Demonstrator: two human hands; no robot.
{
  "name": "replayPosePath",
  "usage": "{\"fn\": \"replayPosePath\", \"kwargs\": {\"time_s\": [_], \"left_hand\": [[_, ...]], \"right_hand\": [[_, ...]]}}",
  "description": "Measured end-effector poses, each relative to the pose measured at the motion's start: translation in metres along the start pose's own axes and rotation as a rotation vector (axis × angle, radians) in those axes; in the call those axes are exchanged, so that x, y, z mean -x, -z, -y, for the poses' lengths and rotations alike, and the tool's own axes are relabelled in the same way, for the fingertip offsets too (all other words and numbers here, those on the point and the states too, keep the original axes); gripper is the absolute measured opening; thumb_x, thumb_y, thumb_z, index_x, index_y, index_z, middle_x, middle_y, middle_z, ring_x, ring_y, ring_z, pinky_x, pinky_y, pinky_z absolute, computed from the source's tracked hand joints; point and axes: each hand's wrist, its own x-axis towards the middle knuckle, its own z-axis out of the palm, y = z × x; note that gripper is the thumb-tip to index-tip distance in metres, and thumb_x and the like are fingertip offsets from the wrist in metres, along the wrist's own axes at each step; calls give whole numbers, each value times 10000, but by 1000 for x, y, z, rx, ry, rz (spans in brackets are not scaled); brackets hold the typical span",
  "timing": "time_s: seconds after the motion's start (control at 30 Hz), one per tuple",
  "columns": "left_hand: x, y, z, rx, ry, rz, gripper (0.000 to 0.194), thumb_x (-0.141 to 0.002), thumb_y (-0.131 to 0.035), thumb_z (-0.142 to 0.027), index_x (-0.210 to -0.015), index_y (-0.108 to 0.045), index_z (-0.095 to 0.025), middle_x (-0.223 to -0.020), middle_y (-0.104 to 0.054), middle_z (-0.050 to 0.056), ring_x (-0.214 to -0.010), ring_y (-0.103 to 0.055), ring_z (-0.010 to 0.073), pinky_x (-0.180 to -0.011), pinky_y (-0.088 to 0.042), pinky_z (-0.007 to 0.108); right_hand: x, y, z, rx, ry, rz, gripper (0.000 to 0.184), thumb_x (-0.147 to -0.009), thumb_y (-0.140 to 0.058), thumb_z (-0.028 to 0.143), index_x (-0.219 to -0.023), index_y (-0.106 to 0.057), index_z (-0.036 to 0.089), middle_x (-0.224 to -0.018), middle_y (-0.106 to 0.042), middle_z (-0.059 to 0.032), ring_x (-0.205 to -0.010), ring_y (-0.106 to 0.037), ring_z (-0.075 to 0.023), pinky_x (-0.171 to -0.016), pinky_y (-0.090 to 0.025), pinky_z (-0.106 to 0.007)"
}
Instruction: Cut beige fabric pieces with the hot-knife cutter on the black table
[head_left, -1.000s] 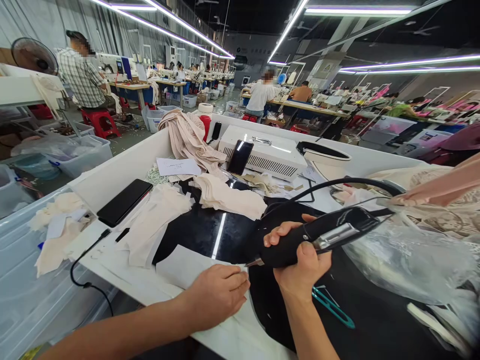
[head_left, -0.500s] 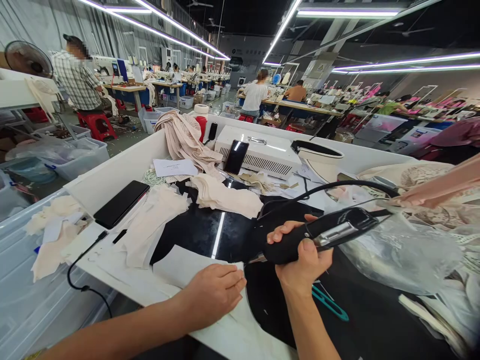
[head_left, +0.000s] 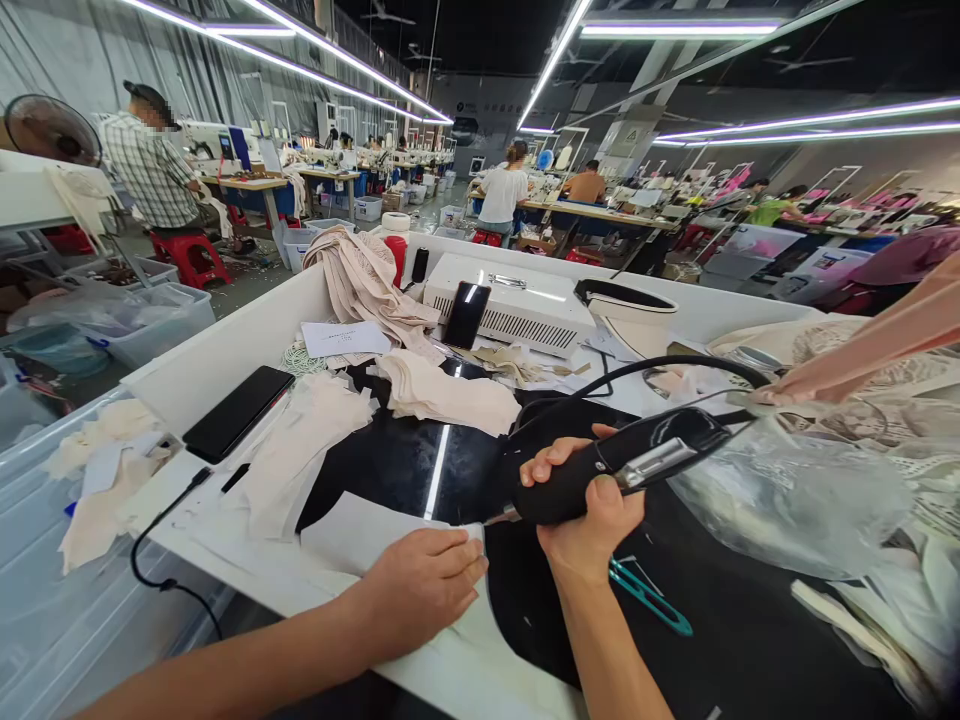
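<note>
My right hand point(head_left: 589, 530) is wrapped round a black corded electric hand tool point(head_left: 562, 490) with a silver lever on its body. The tool's narrow metal tip points left and meets the right edge of a flat white piece point(head_left: 360, 530). Cloth or paper, I cannot tell which. My left hand point(head_left: 424, 585) rests over that piece, its fingers pressed together and curled at the right end, close to the tip. Beneath lies a dark, glossy work surface point(head_left: 420, 460). A teal thread snipper point(head_left: 652, 598) sits just right of my right wrist.
Beige cloth pieces point(head_left: 450, 390) and more at left point(head_left: 285, 450) lie beyond my hands. A black phone point(head_left: 238, 412) rests at left, another phone point(head_left: 466, 315) leans on a white vented box point(head_left: 517, 300). A clear plastic bag point(head_left: 795, 500) bulges at right. Several people work behind.
The view has shifted slightly, so most things sit a little further left. Both hands keep their hold, and the tool's tip stays at the edge of the white piece.
</note>
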Motion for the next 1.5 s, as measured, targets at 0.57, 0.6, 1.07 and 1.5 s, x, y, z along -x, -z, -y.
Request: {"fn": "replayPosePath", "kwargs": {"time_s": [0.57, 0.6, 1.07, 1.5], "left_hand": [[-9, 10, 0, 74, 66, -15, 272, -1132, -493, -206, -1236, -725, -111, -1222, -787, 80, -1180, -716, 139, -1099, -567, 270], [-9, 11, 0, 85, 77, -11, 269, -1132, -493, -208, -1237, -722, -113, -1224, -784, 83, -1178, -716, 145, -1084, -573, 275], [-24, 19, 3, 81, 97, 100, 170, -1093, -540, -148, -1138, -696, -94, -1141, -759, 103, -1099, -711, 179, -1019, -583, 288], [-14, 16, 3, 3, 62, 106, 237, -1122, -501, -145, -1238, -699, -84, -1250, -758, 113, -1188, -697, 159, -1039, -550, 265]], "right_hand": [[3, -2, -1, 13, 9, 24, 426, -779, -838, 475, -1101, -650, 268, -710, -640, 51, -489, -580, -142, -439, -459, -261], [3, -2, -1, 16, 11, 25, 423, -779, -838, 470, -1101, -652, 268, -715, -645, 49, -491, -581, -142, -440, -463, -263], [5, -2, -2, 39, 13, 29, 410, -791, -840, 463, -1103, -651, 275, -725, -656, 51, -509, -598, -141, -448, -497, -267], [7, -4, -3, 0, 24, 32, 417, -787, -879, 450, -1106, -685, 264, -746, -687, 39, -527, -616, -142, -453, -515, -267]]}}
